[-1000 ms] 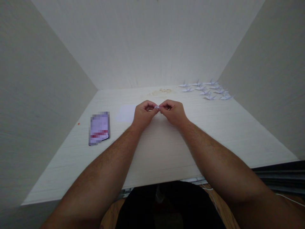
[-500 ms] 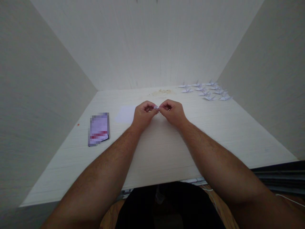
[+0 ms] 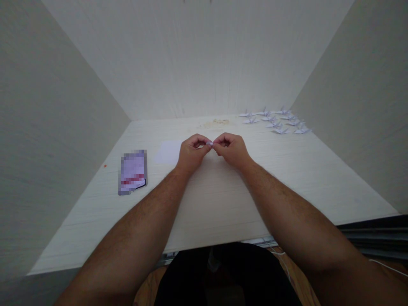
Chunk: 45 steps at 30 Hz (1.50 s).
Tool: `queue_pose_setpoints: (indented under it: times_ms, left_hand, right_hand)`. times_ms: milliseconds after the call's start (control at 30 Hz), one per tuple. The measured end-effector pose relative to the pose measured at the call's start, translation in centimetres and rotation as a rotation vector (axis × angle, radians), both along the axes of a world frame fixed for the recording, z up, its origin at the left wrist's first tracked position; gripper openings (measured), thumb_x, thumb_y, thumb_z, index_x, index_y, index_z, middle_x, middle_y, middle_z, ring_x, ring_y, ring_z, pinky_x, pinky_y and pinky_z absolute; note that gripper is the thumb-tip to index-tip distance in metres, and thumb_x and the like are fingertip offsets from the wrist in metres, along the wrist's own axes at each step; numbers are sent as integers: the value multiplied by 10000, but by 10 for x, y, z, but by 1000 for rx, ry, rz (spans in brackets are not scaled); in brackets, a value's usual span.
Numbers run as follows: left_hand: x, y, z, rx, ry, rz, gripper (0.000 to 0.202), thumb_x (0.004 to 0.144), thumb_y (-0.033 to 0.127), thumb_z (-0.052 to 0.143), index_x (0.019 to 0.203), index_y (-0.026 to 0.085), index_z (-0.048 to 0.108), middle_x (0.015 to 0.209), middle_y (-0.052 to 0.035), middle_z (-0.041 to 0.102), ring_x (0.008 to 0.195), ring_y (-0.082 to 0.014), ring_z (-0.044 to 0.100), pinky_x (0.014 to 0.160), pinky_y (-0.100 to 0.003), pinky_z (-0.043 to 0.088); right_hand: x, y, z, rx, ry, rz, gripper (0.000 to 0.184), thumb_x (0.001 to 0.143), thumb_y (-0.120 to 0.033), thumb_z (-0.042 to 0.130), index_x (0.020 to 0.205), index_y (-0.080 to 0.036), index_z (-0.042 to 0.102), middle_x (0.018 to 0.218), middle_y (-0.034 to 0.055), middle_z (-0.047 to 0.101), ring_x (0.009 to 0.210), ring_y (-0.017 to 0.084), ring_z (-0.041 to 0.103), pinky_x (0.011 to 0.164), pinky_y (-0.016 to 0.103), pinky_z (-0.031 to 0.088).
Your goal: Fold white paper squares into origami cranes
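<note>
My left hand (image 3: 190, 152) and my right hand (image 3: 232, 149) meet over the middle of the white table (image 3: 223, 199), fingers curled. Between their fingertips they pinch a tiny pale lilac folded paper piece (image 3: 209, 144), mostly hidden by the fingers. A flat pale paper sheet (image 3: 168, 151) lies on the table just left of my left hand.
Several small folded paper cranes (image 3: 276, 120) stand in rows at the back right corner. A pixelated card or phone (image 3: 133, 171) lies at the left. A faint yellowish smear (image 3: 216, 123) marks the back of the table. Plain walls enclose three sides.
</note>
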<state>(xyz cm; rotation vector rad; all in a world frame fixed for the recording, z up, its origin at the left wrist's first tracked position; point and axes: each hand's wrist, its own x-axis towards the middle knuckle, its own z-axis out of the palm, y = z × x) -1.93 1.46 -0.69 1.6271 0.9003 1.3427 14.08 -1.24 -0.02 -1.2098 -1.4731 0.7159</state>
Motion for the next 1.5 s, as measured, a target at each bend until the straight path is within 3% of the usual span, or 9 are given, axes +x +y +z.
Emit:
queue_pose_setpoints:
  times_ms: [467,1167,1500]
  left_hand:
    - [0,2,-5,-53,-23,-38,199,667,269,825,757,194,664,746,-10,705,686,-131,639,705,-294,548]
    - [1,-1,1,-99,-60,-82,234,652,297,831,742,166,660,687,-3,690,633,-106,632,647,-250,526]
    - [1,-2,3,-76,-25,-39,147,691,255,763,731,170,649,650,6,671,616,-108,616,633,-248,497]
  right_hand:
    - [-1,-3,3,42,21,29,121,763,-290,679,695,-199,636,575,-31,581,551,107,496,540,257,373]
    - [-1,-1,-2,117,-67,-13,139,794,-292,649,712,-180,660,609,-13,602,576,115,507,567,263,379]
    - [-4,-4,1,140,-211,-105,125,809,-259,643,713,-184,671,653,-5,641,606,118,518,613,270,405]
